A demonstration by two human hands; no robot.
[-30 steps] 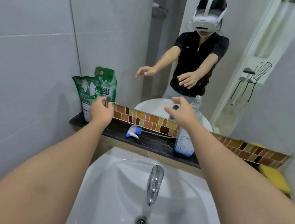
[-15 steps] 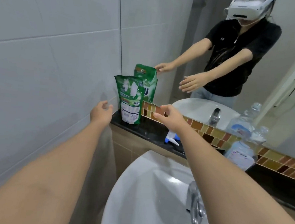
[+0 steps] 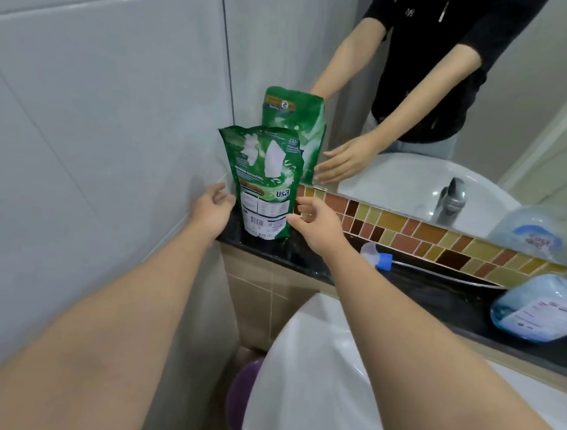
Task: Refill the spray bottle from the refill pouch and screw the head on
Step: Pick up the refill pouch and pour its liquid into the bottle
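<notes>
On the ledge [image 3: 306,256], refill pouch [image 3: 266,182] upright — both hands' fingers [image 3: 223,198] spread, flanking it.

A white ceramic basin [image 3: 323,372] sits below a black stone tabletop [image 3: 439,297], its chrome tap reflected in the wall mirror [image 3: 419,130]. A strip of brown and yellow mosaic tiles [image 3: 428,232] runs under the mirror, and pale grey wall tiles [image 3: 97,95] fill the left
</notes>
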